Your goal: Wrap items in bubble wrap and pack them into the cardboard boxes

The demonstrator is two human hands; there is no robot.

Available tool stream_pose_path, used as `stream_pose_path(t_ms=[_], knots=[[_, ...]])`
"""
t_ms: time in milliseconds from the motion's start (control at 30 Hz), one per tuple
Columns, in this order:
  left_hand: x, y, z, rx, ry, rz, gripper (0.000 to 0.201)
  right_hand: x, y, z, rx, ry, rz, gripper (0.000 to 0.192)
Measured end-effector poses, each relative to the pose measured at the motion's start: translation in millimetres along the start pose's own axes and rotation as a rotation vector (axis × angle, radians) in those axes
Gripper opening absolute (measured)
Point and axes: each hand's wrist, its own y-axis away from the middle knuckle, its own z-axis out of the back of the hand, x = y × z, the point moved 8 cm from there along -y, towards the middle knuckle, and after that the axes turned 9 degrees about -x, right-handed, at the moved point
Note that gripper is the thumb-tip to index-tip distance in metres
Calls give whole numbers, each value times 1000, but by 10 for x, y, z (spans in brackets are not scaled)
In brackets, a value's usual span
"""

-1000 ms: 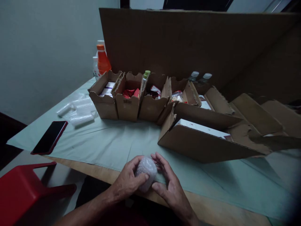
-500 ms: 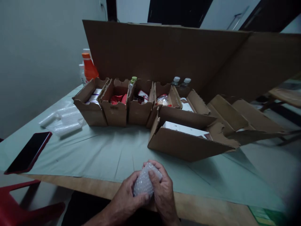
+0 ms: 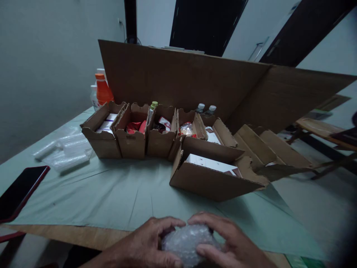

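Both our hands have dropped lower and closer to us, and the bubble-wrapped bundle [image 3: 187, 243] now lies flatter between them than it did half a second ago, when it stood more on end. Our left hand [image 3: 147, 245] curls around the bundle's left side, with the fingers closed over the top and the thumb under it. Our right hand [image 3: 231, 243] wraps the right side, fingers bent snug on the wrap. So both hands are closed on the bundle. It sits right at the near edge of the tabletop [image 3: 117, 193], which has a pale green cloth on it.

Farther back, near the middle, a row of small cardboard boxes [image 3: 131, 139] stands side by side, with little packets inside. A bigger open cardboard box [image 3: 212, 182] lies just to the right of them, with a white packet in it. A tall cardboard sheet [image 3: 181, 78] stands behind them all. An orange bottle [image 3: 102, 91] stands at the far left corner. Rolls of clear wrap [image 3: 65, 150] lie by the left edge, and a dark phone [image 3: 21, 191] lies near the near left corner.
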Motion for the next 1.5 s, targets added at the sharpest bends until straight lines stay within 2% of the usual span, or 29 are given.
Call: stream_pose_path(t_ms=[67,133,200,233,300,400,467,600,733,867,1000,1100,1167,1267,1400,1500], knots=[[-369,-87,162,-95,-103,-199,64,49,-95,426,-116,30,2,30],[-828,-179,341,-262,-272,-478,57,68,-244,874,-257,-15,-44,32],[-1211,-289,444,-413,-432,-722,53,50,-445,1227,-387,-107,-128,36],[-1338,-368,467,-467,-494,-804,54,34,-566,1334,-425,-156,-169,39],[-1446,-582,482,-526,-583,-859,56,-16,-840,1404,-431,-243,-241,42],[-1363,-877,498,-571,-636,-801,32,-157,-1248,1307,-343,-336,-335,39],[-1265,-962,504,-595,-623,-773,15,-281,-1459,1215,-273,-355,-402,36],[-1172,-941,499,-624,-544,-797,14,-423,-1689,1089,-165,-345,-490,29],[-1151,-915,492,-664,-481,-810,14,-388,-1750,991,-53,-295,-481,33],[-1121,-907,484,-705,-485,-821,16,-342,-1776,906,49,-51,-434,35],[-1100,-908,477,-705,-505,-824,17,-198,-1851,879,-6,416,-383,24],[-1092,-918,475,-686,-499,-824,17,11,-1927,712,-49,584,-316,16],[-1091,-921,476,-681,-488,-835,17,94,-1969,551,-47,643,-279,14],[-1085,-932,486,-687,-481,-835,17,59,-1986,378,-20,672,-290,16],[-1077,-955,489,-684,-492,-809,16,-69,-1905,332,103,575,-318,22],[-1088,-957,483,-676,-500,-809,17,-76,-1838,354,206,520,-275,24]])
